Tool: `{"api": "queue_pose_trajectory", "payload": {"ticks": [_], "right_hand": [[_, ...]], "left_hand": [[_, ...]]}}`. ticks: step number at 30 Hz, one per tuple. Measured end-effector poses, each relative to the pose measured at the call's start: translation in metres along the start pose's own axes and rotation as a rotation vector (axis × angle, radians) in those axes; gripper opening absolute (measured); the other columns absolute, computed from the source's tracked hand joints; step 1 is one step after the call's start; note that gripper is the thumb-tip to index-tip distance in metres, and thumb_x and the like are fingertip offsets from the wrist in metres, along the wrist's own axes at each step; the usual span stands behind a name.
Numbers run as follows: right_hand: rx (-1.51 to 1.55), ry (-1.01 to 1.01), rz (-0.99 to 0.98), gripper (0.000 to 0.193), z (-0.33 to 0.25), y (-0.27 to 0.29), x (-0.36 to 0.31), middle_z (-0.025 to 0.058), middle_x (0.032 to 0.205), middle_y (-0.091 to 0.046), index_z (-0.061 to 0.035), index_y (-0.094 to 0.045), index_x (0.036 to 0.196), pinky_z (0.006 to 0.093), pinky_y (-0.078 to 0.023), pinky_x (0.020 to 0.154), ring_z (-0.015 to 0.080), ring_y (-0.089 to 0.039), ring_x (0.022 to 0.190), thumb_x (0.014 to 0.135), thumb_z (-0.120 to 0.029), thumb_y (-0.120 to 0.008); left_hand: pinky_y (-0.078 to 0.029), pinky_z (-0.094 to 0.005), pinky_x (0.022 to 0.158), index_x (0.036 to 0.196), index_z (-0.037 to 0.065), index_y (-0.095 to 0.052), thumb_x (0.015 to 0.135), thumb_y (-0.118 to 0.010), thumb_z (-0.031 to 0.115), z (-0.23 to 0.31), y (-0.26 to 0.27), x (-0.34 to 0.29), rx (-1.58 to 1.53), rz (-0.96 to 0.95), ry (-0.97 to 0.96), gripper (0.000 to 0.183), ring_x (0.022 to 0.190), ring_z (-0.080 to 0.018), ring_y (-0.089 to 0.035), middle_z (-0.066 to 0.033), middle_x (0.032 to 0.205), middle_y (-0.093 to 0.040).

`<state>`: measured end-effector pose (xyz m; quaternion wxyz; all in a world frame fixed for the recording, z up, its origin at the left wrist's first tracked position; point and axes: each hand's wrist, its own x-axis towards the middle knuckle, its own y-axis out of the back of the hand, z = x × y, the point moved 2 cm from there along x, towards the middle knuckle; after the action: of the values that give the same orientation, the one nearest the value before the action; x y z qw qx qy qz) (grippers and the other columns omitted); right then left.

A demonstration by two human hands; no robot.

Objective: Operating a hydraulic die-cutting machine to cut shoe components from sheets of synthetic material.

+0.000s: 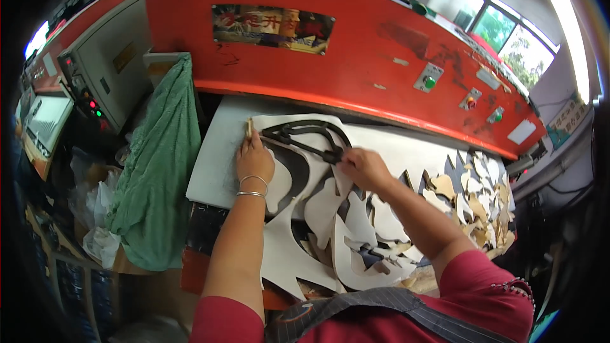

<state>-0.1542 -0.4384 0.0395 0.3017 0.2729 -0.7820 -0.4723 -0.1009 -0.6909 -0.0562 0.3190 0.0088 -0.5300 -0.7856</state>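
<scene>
A black metal cutting die (pixel 304 138) is held on a sheet of white material (pixel 279 124), which is spread over the white cutting board (pixel 213 168) of a red press (pixel 356 51). The die's right end is gripped by the right hand (pixel 362 166); the sheet's edge is pressed flat by the left hand (pixel 254 160) (two bangles are worn on that wrist). Cut-out offcuts (pixel 473 200) are heaped to the right, and a green cloth (pixel 159 178) is hung at the left.

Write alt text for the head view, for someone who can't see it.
Two bare hands position a dark metal cutting die on pale sheet material under a red press: the left hand steadies its left end, the right hand grips its right end. Cut scraps lie right, a green cloth hangs left.
</scene>
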Motion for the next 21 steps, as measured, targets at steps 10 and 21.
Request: {"api": "queue_pose_trajectory", "payload": {"ticks": [10, 21], "right_hand": [[-0.22, 0.288, 0.01, 0.047, -0.023, -0.039, 0.088, 0.0142, 0.109, -0.061, -0.0052, -0.061, 0.114, 0.0397, -0.042, 0.094, 0.0312, -0.054, 0.107, 0.082, -0.04, -0.064], [-0.121, 0.241, -0.062, 0.038, -0.033, -0.101, 0.164, 0.0203, 0.106, -0.056, -0.0035, -0.066, 0.099, 0.0402, -0.047, 0.089, 0.0339, -0.051, 0.106, 0.067, -0.022, -0.068]], "left_hand": [[-0.033, -0.0424, 0.103, 0.137, 0.001, -0.034, 0.085, -0.052, 0.014, 0.018, 0.023, 0.017, -0.001, -0.1, -0.02, 0.056, 0.124, -0.0303, -0.046, -0.0177, 0.128, -0.054], [-0.031, -0.0409, 0.107, 0.124, 0.011, -0.056, 0.082, -0.047, 0.006, -0.026, -0.018, 0.051, -0.041, -0.035, -0.205, 0.043, 0.129, -0.0238, -0.042, -0.0036, 0.134, -0.052]]}}
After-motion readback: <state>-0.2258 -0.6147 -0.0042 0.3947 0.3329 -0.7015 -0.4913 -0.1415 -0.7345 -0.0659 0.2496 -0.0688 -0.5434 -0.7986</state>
